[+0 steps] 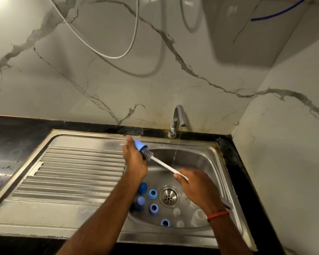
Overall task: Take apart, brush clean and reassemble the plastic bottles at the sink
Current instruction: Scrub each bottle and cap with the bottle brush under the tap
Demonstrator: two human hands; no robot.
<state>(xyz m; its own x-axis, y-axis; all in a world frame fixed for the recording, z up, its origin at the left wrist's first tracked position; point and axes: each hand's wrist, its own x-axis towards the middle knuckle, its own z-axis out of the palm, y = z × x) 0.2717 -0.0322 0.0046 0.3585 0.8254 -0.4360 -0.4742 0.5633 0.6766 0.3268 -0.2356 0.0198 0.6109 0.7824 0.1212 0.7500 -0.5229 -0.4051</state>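
My left hand [133, 159] grips a light blue bottle cap [139, 145] over the left rim of the sink basin [206, 162]. My right hand [195, 186] holds the white handle of a bottle brush [163, 165]. Its grey bristle head [147, 154] sits at the cap's open mouth. Several blue caps and rings lie on the basin floor, among them a dark blue cap [142, 188] and a blue ring [152, 193]. Clear plastic bottle parts [198, 217] lie near the front right of the basin, partly hidden by my right forearm.
The tap [179, 118] at the back runs a thin stream of water into the basin. A ribbed steel drainboard [72, 173] lies to the left. The drain [169, 196] is in the basin's middle. Black countertop [13, 137] surrounds the sink, with walls behind and to the right.
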